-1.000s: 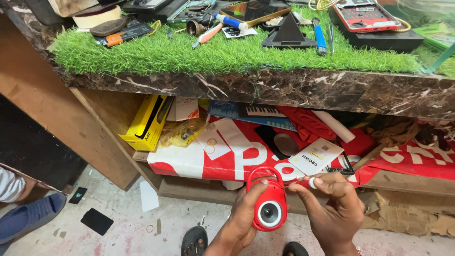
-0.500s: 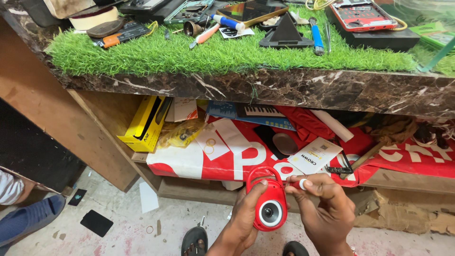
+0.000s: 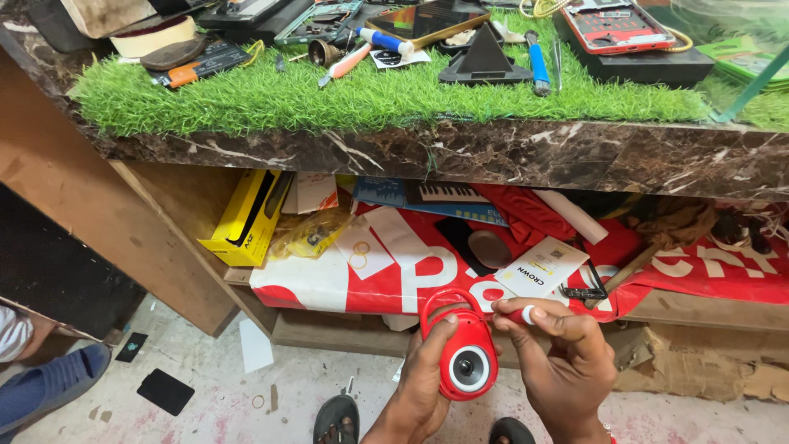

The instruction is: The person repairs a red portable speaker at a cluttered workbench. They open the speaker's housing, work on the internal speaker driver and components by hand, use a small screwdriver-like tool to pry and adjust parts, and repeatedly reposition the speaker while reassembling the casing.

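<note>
Okay, I see the left hand [image 3: 427,374] wrapped around a round red plastic speaker with a loop handle [image 3: 462,349], low below the marble surface [image 3: 493,156]. Right hand [image 3: 563,353] pinches a small red-white tool [image 3: 523,314] beside its top.

Bright, even light is falling from above onto the green artificial-grass mat [image 3: 370,94], leaving it vivid and nearly shadowless. The brown marble counter edge [image 3: 493,156] is catching soft sheen along its veins and casting the shelf beneath into dimmer shade. The glossy red round speaker [image 3: 466,362] is showing small highlights on its lens ring. The wide lens is bowing the counter line toward the corners. Focus is holding sharp at the centre; the lower left corner is looking softer and darker.
</note>
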